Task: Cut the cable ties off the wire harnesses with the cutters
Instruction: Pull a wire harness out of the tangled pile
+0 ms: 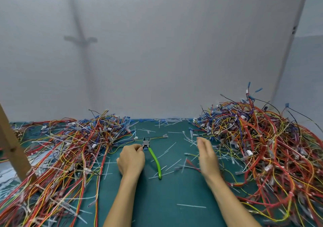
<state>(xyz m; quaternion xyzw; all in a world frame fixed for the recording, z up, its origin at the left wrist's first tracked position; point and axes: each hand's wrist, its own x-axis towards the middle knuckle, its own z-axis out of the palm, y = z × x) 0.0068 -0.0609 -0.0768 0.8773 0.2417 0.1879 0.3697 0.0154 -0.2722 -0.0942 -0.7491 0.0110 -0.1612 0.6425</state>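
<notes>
Cutters (pixel 155 158) green-handled on teal table (pixel 166 191), left hand (pixel 132 159) pinching their head, right hand (pixel 208 157) straight-fingered at 3 o'clock, wire harnesses (pixel 70 148) heaped 9 and 3 o'clock

Teal-green tabletop (pixel 157 200) fills the foreground | white backdrop sheet (pixel 157 52) rises straight behind it, meeting its far edge | faint cross-shaped grey shadow (pixel 80 40) sits high on the sheet, left of centre | bare wooden post (pixel 12 150) leans in at far left | grey strut (pixel 290 48) slants up on the right, paler side panel (pixel 311 61) beyond it
</notes>
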